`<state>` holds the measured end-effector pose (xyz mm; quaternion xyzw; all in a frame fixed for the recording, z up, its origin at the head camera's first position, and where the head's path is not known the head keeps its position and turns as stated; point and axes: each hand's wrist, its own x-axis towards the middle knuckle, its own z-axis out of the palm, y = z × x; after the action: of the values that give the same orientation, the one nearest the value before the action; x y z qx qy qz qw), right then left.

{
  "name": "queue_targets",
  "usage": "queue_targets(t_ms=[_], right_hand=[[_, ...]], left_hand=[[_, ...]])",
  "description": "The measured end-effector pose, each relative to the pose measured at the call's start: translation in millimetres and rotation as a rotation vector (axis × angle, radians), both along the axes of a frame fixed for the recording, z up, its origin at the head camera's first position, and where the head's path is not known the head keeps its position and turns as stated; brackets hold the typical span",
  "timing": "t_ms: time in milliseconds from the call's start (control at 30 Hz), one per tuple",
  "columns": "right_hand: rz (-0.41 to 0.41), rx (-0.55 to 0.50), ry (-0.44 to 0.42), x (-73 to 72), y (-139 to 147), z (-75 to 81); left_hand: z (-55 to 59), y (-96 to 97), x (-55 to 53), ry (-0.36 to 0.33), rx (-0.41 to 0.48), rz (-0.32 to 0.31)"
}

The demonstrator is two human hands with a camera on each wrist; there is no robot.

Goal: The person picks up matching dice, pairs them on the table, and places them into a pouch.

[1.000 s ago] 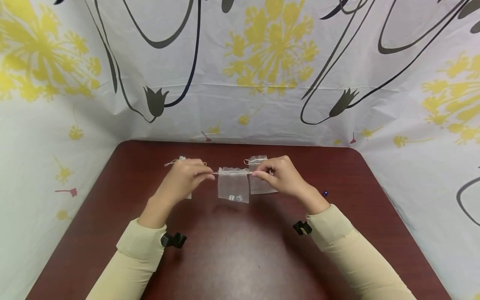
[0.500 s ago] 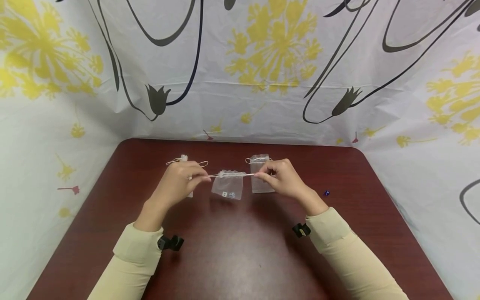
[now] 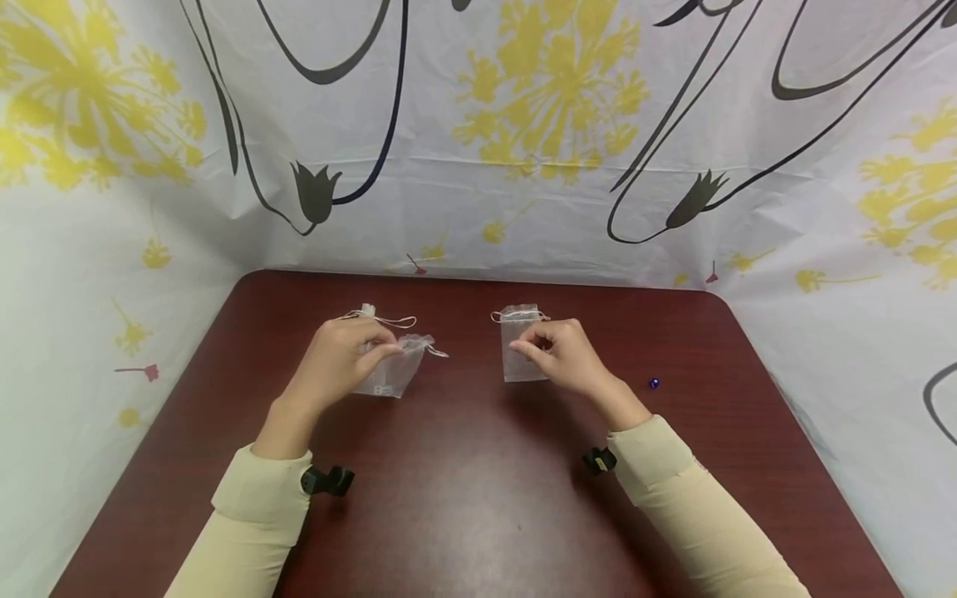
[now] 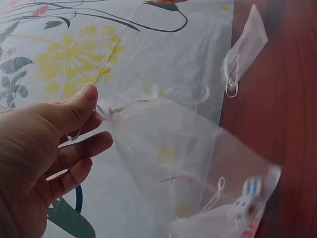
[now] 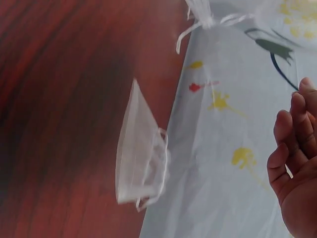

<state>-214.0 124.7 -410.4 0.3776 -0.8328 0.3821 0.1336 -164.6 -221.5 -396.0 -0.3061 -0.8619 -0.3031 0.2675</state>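
Observation:
My left hand (image 3: 336,357) pinches the drawstring end of a small sheer drawstring pouch (image 3: 404,365). In the left wrist view this pouch (image 4: 163,134) hangs from thumb and fingertips, its gathered mouth at the fingers. Small pieces show through its bottom corner, one a white piece with blue stripes (image 4: 253,186). My right hand (image 3: 564,355) holds nothing, its thumb and index close together over a second sheer pouch (image 3: 517,361). In the right wrist view its fingers (image 5: 287,129) are loosely bent, away from that flat pouch (image 5: 141,158).
Another pouch (image 3: 368,310) with a looped cord lies behind the left hand, partly hidden. A small shiny blue bead (image 3: 654,383) sits on the dark red table (image 3: 478,498) to the right. A flower-patterned cloth (image 3: 449,208) rises behind the table's far edge.
The right hand has let go of the cord that was stretched between both hands. The left hand has moved left with the pouch, which now hangs at a slant.

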Motion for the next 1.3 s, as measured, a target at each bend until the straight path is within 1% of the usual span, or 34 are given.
queue_targets(t_ms=[100,200,300,400,467,533,667,733,800,833,933,1067,1167,1300], right_hand=[[0.043,0.005,0.036,0.8,-12.8,-2.1],[0.086,0.02,0.046,3.3,-25.5,-3.2],[0.122,0.076,0.053,7.4,-37.2,-3.2],[0.143,0.139,0.092,13.0,-46.2,-2.3],[0.142,0.144,0.105,15.2,-49.7,-1.7],[0.137,0.114,0.09,17.3,-51.6,-0.6],[0.142,0.04,0.005,22.7,-55.1,1.0],[0.137,0.05,-0.016,26.9,-57.3,0.9],[0.121,0.085,-0.011,31.0,-59.7,-0.4],[0.111,0.104,-0.006,33.0,-61.1,-0.9],[0.057,0.163,0.046,38.8,-66.3,-1.1],[0.007,0.184,0.116,41.2,-70.7,0.4],[0.023,0.153,0.151,37.4,-66.3,2.7],[0.094,0.08,0.189,29.4,-52.2,9.2]], left_hand=[[3.9,2.3,-0.9,-0.019,0.003,0.0],[8.5,5.8,-0.9,-0.024,0.004,0.005],[12.1,11.0,-0.6,-0.03,-0.003,0.014],[13.8,17.5,0.8,-0.038,-0.009,0.017],[15.1,21.0,1.4,-0.035,-0.006,0.011],[15.8,23.3,1.4,-0.025,0.002,0.001],[17.2,25.6,1.5,0.003,0.018,-0.011],[18.2,26.5,2.2,0.009,0.025,-0.011],[19.4,27.3,2.9,0.014,0.025,-0.003],[20.4,27.8,3.2,0.016,0.026,0.001],[22.8,28.7,4.0,0.03,0.033,0.015],[25.4,29.2,5.1,0.023,0.046,0.018],[26.8,28.1,6.3,0.003,0.049,0.014],[28.3,23.3,7.6,-0.009,0.052,0.018]])
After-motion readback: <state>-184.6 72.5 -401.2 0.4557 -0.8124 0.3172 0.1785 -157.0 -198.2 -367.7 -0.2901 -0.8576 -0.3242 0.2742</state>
